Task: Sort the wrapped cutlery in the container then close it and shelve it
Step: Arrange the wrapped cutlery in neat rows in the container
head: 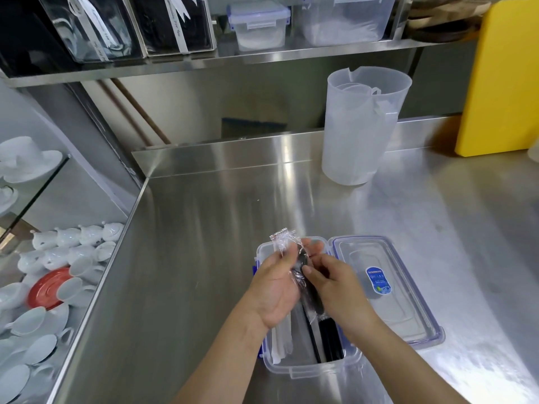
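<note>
A clear plastic container (309,367) with blue clips lies open on the steel counter, near the front edge. Inside it lie black wrapped cutlery (328,341) on the right and a pale wrapped piece (281,342) on the left. Its lid (388,290), with a blue sticker, lies flat just right of it. Above the container, my left hand (275,287) grips a black spoon in clear wrapping (303,282), whose crinkled end sticks up past my fingers. My right hand (335,290) pinches the same wrapped spoon from the right side.
A tall translucent jug (361,126) stands at the back of the counter, with a yellow board (501,80) leaning to its right. The shelf above (262,58) holds clear lidded containers and black boxes. White cups and a red saucer (48,290) lie below on the left.
</note>
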`<state>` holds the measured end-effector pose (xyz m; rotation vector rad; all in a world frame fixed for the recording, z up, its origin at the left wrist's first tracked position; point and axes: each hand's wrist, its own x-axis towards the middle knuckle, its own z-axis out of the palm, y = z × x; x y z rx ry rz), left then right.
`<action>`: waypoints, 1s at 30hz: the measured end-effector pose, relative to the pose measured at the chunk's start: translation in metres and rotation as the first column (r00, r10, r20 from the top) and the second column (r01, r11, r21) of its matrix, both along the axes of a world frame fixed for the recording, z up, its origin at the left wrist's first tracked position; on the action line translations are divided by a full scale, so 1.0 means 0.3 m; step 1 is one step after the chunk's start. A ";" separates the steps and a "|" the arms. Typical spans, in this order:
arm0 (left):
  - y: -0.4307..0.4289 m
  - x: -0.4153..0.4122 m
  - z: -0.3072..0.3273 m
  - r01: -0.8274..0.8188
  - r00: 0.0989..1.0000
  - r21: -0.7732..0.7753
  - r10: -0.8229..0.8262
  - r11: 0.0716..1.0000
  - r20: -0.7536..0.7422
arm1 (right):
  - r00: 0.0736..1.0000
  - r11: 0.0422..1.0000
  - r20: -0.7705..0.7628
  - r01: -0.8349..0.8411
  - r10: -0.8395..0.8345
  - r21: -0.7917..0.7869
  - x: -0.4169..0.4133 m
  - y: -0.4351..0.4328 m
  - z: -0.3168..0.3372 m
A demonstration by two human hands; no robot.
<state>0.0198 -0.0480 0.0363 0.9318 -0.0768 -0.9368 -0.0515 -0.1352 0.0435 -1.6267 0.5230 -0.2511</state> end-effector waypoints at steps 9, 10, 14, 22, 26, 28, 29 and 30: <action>0.011 -0.006 -0.013 0.033 0.999 0.057 -0.035 0.998 0.019 | 0.997 0.920 -0.049 -0.072 0.057 -0.385 -0.013 -0.020 -0.025; 0.007 -0.006 -0.015 0.011 1.000 0.054 -0.011 0.999 -0.001 | 0.997 0.899 -0.063 -0.059 0.036 -0.434 -0.012 -0.023 -0.026; 0.007 0.020 -0.011 -0.190 0.981 0.012 0.191 0.982 -0.042 | 0.996 0.963 -0.020 0.077 -0.085 -0.259 -0.008 -0.064 0.001; 0.012 0.057 0.013 -0.304 0.953 -0.125 0.301 0.945 -0.043 | 0.971 0.977 -0.108 -0.214 0.213 0.004 -0.011 -0.046 -0.024; 0.002 0.060 0.011 -0.302 0.953 -0.140 0.296 0.943 -0.061 | 0.971 0.970 -0.086 -0.215 0.225 0.113 -0.012 -0.045 -0.020; -0.002 0.061 0.013 -0.271 0.962 -0.150 0.264 0.951 -0.063 | 0.962 0.955 -0.099 -0.235 0.256 0.183 -0.018 -0.052 -0.016; -0.004 0.060 0.015 -0.247 0.969 -0.146 0.241 0.958 -0.057 | 0.955 0.940 -0.105 -0.245 0.276 0.237 -0.021 -0.055 -0.012; -0.007 0.057 0.019 -0.221 0.975 -0.138 0.216 0.966 -0.049 | 0.950 0.923 -0.108 -0.250 0.291 0.291 -0.023 -0.059 -0.010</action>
